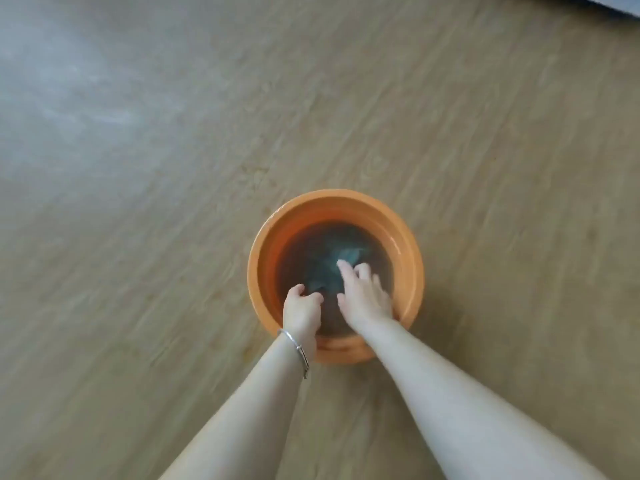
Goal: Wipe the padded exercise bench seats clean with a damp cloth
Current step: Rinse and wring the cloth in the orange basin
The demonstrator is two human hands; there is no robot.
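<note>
Head view, looking straight down at the floor [173,202], wood-grain planks, pale glare at upper left.

Container: one round orange basin [258,271] standing on the floor, near centre. Inner wall is orange and bare above the waterline. It holds water [294,247] that looks dark and brownish, reaching partway up the wall.

Contents: a dark grey-green cloth [325,265], bunched, lying under the water in the middle of the basin. A lighter fold shows near the far fingertips of the right hand.

Left hand [302,311]: at the near-left of the basin, fingers curled round the near edge of the cloth, gripping it. A thin metal bracelet [298,348] sits on that wrist, over the near rim.

Right hand [363,296]: in the basin to the right of the left hand, fingers straight and slightly spread, lying on top of the cloth. Outline is motion-blurred, so fine finger contact is unclear.

Grey edge of some object [616,1] at the top right corner; not identifiable.
</note>
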